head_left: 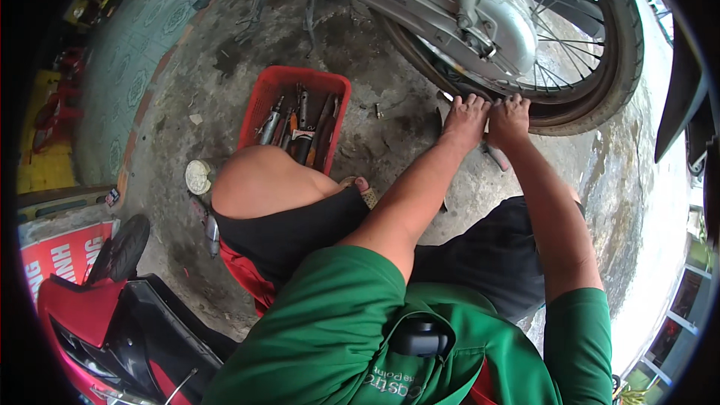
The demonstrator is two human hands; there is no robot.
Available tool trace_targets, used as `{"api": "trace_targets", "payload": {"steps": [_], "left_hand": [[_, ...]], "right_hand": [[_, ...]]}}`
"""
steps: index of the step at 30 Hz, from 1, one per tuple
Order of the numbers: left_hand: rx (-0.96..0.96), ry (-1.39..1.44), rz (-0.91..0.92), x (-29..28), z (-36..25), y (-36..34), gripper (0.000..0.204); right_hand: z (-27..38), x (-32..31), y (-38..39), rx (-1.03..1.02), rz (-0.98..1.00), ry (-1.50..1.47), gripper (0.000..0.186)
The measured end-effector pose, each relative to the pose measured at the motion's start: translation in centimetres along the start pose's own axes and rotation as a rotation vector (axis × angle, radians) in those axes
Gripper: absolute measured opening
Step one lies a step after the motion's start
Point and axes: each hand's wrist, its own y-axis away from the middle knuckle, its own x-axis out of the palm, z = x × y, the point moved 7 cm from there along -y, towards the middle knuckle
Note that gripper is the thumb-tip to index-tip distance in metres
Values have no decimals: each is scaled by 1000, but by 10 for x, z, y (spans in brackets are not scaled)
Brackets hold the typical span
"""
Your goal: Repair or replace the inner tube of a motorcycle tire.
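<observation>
pressing down side by side, the left hand point(465, 116) and right hand point(510, 116) were set on the lower edge of the motorcycle's rear tyre point(600, 97), at about one o'clock from the crouched knees. both hands were curled, fingers bent over the tyre's bead where it met the rim point(559, 94); whether a tool was clamped in either could not be told, though a pale sliver was seen between them. the step was judged to be working the tyre at the rim. a firm, even push with both wrists locked would be called for next. forearms were stretched forward, nearly parallel. a red tool basket point(262, 101) lay on the concrete floor point(390, 142) at ten o'clock.
</observation>
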Motion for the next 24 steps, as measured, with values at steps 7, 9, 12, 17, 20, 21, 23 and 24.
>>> {"api": "trace_targets", "payload": {"steps": [7, 9, 12, 17, 20, 21, 23, 24], "left_hand": [[46, -112, 88, 17, -9, 5, 32], [76, -153, -7, 23, 0, 6, 32], [145, -195, -164, 40, 0, 19, 31], [-122, 679, -62, 84, 76, 12, 49], [55, 1112, -39, 85, 100, 12, 59], [63, 893, 3, 86, 82, 9, 60], [76, 436, 71, 78, 47, 12, 62], [82, 198, 94, 67, 35, 13, 63]], "right_hand": [[-42, -2, -5, 68, 36, -544, 41], [-47, -22, -5, 51, -4, -573, 41], [-47, -55, 23, 30, -34, -627, 42], [-15, -150, 143, -213, -207, -721, 34], [-7, -172, 177, -242, -181, -785, 36], [-7, -168, 188, -220, -180, -753, 37], [-10, -159, 197, -190, -169, -735, 38], [-13, -158, 197, -183, -155, -732, 41]]}}
